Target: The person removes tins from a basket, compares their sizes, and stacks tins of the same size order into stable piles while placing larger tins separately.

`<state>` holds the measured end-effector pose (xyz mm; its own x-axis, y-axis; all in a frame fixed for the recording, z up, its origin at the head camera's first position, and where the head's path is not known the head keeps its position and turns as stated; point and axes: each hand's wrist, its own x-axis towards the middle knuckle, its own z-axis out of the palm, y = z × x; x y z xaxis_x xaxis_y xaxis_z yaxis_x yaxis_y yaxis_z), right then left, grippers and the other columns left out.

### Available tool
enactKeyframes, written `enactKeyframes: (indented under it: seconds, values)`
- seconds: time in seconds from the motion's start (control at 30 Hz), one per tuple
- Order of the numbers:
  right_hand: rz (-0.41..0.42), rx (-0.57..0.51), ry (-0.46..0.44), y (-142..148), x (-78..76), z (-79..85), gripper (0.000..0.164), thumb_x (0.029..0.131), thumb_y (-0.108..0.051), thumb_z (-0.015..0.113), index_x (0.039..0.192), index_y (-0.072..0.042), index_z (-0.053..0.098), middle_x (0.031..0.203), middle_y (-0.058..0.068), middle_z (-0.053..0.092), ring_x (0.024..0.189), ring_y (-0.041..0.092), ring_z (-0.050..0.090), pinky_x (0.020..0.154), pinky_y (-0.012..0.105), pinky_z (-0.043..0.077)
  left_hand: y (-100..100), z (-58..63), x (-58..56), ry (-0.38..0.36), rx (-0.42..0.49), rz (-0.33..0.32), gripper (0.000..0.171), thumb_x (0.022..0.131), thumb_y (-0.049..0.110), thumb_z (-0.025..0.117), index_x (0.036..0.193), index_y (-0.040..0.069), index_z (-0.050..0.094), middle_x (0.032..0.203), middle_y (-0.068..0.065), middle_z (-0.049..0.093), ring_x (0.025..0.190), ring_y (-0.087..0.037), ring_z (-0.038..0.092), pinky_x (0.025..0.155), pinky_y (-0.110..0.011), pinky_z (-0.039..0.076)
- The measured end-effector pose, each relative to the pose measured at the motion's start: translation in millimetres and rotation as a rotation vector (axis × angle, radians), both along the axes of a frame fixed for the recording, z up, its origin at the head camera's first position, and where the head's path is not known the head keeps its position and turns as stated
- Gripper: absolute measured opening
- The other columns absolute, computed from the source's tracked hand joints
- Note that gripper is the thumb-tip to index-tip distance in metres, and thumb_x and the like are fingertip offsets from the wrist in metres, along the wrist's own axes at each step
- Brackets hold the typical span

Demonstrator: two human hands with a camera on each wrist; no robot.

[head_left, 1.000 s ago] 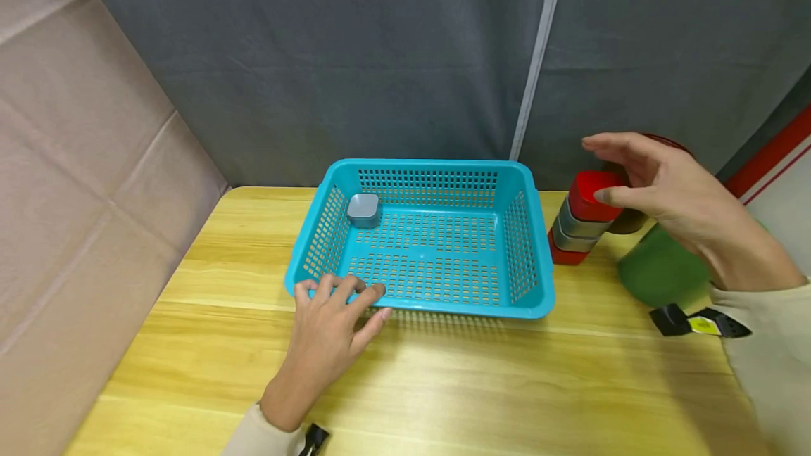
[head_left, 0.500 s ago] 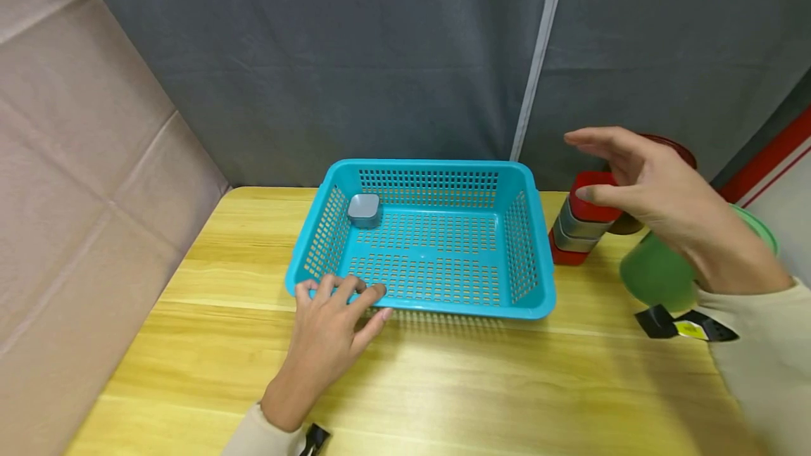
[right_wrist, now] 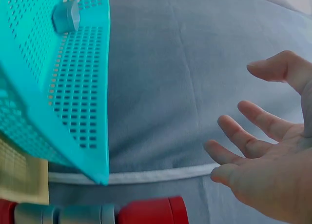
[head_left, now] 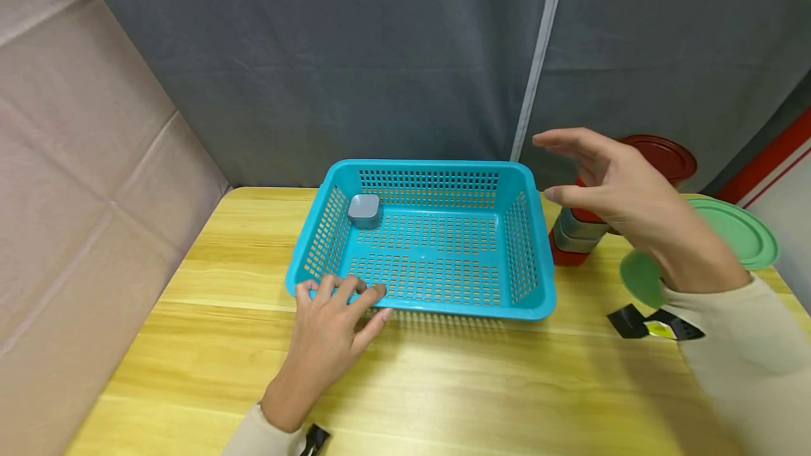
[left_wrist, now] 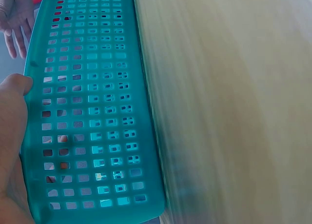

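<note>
A turquoise perforated basket [head_left: 418, 312] stands on the table. My left hand [head_left: 326, 336] holds its near rim by the left corner, fingers hooked over the edge; in the left wrist view skin shows through the holes. One small grey square container [head_left: 364, 211] sits in the basket's far left corner. To the right of the basket my right hand [head_left: 624, 195] hovers with fingers spread in a loose curve, and the right wrist view shows nothing in it. Below and behind that hand rises a stack of red and grey containers [head_left: 576, 239], its top partly hidden.
Behind my right hand stands a container with a dark red lid [head_left: 665, 155]. A green lidded container [head_left: 738, 231] is further right, partly covered by my forearm. A grey curtain [head_left: 380, 55] hangs along the table's back edge, beside a beige cloth [head_left: 95, 181] on the left.
My right hand has moved left from beside the stack to in front of its top, still holding nothing. More of the green and dark red lids shows. The left hand and basket stay put.
</note>
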<state>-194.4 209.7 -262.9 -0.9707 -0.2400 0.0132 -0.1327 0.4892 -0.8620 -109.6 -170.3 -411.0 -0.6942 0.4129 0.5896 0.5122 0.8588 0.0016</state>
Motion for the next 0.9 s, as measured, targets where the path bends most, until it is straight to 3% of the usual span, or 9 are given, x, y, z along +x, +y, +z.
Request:
enactKeyframes:
  seconds: [0.17, 0.33, 0.4, 0.63, 0.9]
  values:
    - [0.03, -0.016, 0.031, -18.1, -0.1, 3.0, 0.061, 0.097, -0.014, 0.074, 0.153, -0.023, 0.05, 0.161, -0.005, 0.044, 0.161, 0.016, 0.026, 0.13, 0.05, 0.024, -2.3, -1.2, -0.9, -0.003, 0.002, 0.0, 0.052, 0.109, 0.061, 0.037, 0.109, 0.026, 0.076, 0.094, 0.0, 0.067, 0.09, -0.03, 0.059, 0.079, -0.057, 0.038]
    - [0.078, -0.066, 0.063, -35.1, -2.5, 2.7, 0.058, 0.098, -0.01, 0.072, 0.152, -0.016, 0.051, 0.16, 0.0, 0.046, 0.159, 0.017, 0.031, 0.125, 0.02, 0.028, -4.6, -1.9, -2.1, -0.003, 0.013, -0.008, 0.048, 0.108, 0.06, 0.041, 0.109, 0.026, 0.075, 0.094, 0.0, 0.067, 0.089, -0.029, 0.058, 0.079, -0.057, 0.037]
    - [0.091, -0.087, 0.074, -41.7, -4.6, 1.8, 0.058, 0.097, -0.008, 0.072, 0.151, -0.014, 0.052, 0.159, 0.002, 0.048, 0.157, 0.018, 0.034, 0.119, 0.014, 0.032, -5.3, -2.2, -2.8, 0.008, 0.017, -0.013, 0.048, 0.108, 0.059, 0.042, 0.109, 0.026, 0.075, 0.093, 0.0, 0.067, 0.088, -0.029, 0.058, 0.079, -0.056, 0.037]
    - [0.128, -0.163, 0.089, -60.9, -14.8, -3.2, 0.056, 0.096, -0.005, 0.071, 0.149, -0.01, 0.053, 0.158, 0.006, 0.05, 0.155, 0.021, 0.037, 0.131, 0.041, 0.023, -4.6, -1.2, -2.2, 0.012, 0.017, -0.009, 0.055, 0.11, 0.061, 0.034, 0.107, 0.026, 0.076, 0.092, 0.0, 0.067, 0.089, -0.029, 0.059, 0.078, -0.057, 0.038]
    - [0.169, -0.244, 0.087, -79.8, -30.1, -15.0, 0.052, 0.096, -0.002, 0.069, 0.146, -0.008, 0.056, 0.154, 0.006, 0.054, 0.152, 0.021, 0.041, 0.131, 0.038, 0.023, -4.2, -0.2, -1.7, -0.007, 0.012, 0.002, 0.059, 0.11, 0.062, 0.028, 0.108, 0.027, 0.075, 0.092, 0.001, 0.066, 0.089, -0.029, 0.058, 0.078, -0.057, 0.037]
